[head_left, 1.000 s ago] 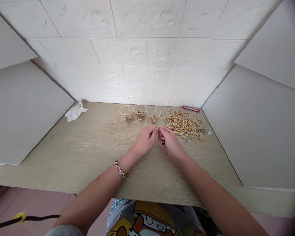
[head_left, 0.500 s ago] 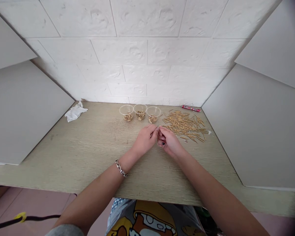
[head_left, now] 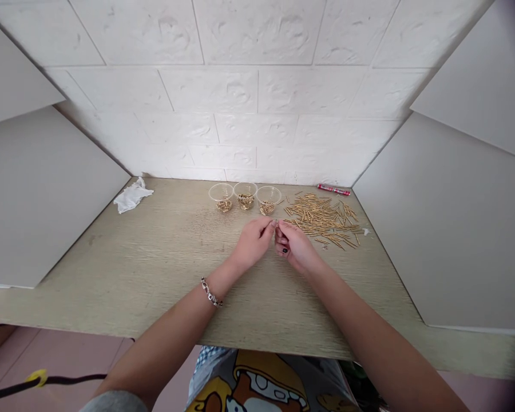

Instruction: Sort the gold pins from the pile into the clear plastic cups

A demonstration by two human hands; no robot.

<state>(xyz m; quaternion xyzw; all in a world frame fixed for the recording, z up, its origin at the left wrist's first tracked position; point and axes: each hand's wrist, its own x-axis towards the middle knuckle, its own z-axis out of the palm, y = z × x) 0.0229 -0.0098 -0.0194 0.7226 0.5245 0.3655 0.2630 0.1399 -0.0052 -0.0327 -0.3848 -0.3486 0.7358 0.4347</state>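
My left hand (head_left: 256,240) and my right hand (head_left: 294,243) meet fingertip to fingertip over the middle of the table. Both are closed in a pinch. Whatever sits between the fingertips is too small and too covered to name. Just beyond my hands stand three clear plastic cups, a left one (head_left: 221,192), a middle one (head_left: 245,189) and a right one (head_left: 269,195), each with small gold-coloured metal pieces in the bottom. To the right of my right hand lies a spread pile of thin gold-coloured metal rods (head_left: 320,216).
A crumpled white tissue (head_left: 133,195) lies at the back left. At the back right is a red wrapped tube (head_left: 333,189). Tiny brown crumbs (head_left: 210,223) dot the table (head_left: 124,269) left of my hands. Grey panels (head_left: 455,229) and a white brick wall (head_left: 240,91) enclose it.
My fingertips have parted very slightly. Otherwise the hands, cups and rods stay where they were.
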